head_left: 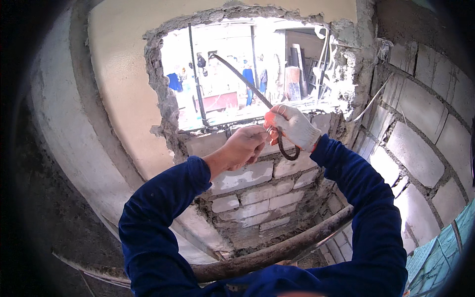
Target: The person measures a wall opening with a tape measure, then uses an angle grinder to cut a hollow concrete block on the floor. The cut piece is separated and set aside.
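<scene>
My right hand (295,127), in a white knit glove with orange fingers, is closed around a dark ribbed steel bar (241,78). The bar slants up and left across the bright wall opening, and its lower end curls into a hook below my fingers. My bare left hand (242,147) is just left of it, its thumb and forefinger pinched on a thin wire (268,129) by the glove's fingertips. The wire's far end is too fine to follow. Both hands are in front of the opening's lower edge, above the block wall (247,180).
A rough, broken concrete rim (166,101) surrounds the opening, where upright rebar (195,74) stands. A thick, dirty pole (277,251) crosses low before my body. White block masonry (415,153) rises on the right, with green sheeting (435,262) at lower right.
</scene>
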`<state>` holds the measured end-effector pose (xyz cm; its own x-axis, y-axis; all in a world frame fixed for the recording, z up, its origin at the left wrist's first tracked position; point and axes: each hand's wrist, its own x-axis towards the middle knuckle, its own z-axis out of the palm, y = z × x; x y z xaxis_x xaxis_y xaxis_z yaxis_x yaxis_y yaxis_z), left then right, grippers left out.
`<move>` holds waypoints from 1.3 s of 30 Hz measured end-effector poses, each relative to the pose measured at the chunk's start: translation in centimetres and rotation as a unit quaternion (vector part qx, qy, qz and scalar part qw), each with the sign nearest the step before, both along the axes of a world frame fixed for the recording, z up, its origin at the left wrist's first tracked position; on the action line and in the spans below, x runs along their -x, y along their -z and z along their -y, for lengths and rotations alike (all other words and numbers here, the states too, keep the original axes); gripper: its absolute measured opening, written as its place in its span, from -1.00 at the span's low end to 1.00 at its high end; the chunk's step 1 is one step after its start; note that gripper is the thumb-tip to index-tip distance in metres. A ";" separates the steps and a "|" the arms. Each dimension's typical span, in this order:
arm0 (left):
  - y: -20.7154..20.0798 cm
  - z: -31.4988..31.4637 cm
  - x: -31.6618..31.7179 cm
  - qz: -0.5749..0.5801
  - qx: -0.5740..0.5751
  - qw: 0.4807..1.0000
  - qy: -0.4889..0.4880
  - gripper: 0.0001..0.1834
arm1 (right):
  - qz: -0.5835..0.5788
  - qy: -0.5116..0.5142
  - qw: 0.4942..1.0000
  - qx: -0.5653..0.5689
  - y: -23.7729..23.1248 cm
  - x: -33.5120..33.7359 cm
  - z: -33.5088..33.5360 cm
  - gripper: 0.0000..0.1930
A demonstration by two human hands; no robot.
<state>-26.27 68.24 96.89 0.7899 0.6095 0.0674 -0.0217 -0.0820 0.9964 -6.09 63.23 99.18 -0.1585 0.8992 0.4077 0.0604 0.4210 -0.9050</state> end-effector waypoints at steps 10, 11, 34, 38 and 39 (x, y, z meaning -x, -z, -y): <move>-0.4 -2.4 -5.2 -0.212 -0.101 0.964 -0.126 -0.83 | 0.462 0.286 0.792 -0.277 0.2 -2.3 -3.7 -0.80; -1.2 -3.8 -4.2 -0.296 -0.224 0.922 -0.111 -0.83 | 0.428 0.242 0.838 -0.234 -0.4 -3.3 -3.8 -0.79; 1.1 -22.7 -2.3 -0.348 -0.328 0.821 -0.311 -0.65 | 0.032 0.068 0.992 0.103 0.1 -9.9 3.4 -0.48; 0.9 -22.9 -2.6 -0.352 -0.312 0.828 -0.304 -0.61 | 0.110 0.093 0.973 0.180 1.2 -10.7 2.7 -0.42; 0.9 -22.8 -2.7 -0.352 -0.307 0.830 -0.303 -0.60 | 0.059 0.090 0.973 0.205 1.5 -10.9 2.8 -0.45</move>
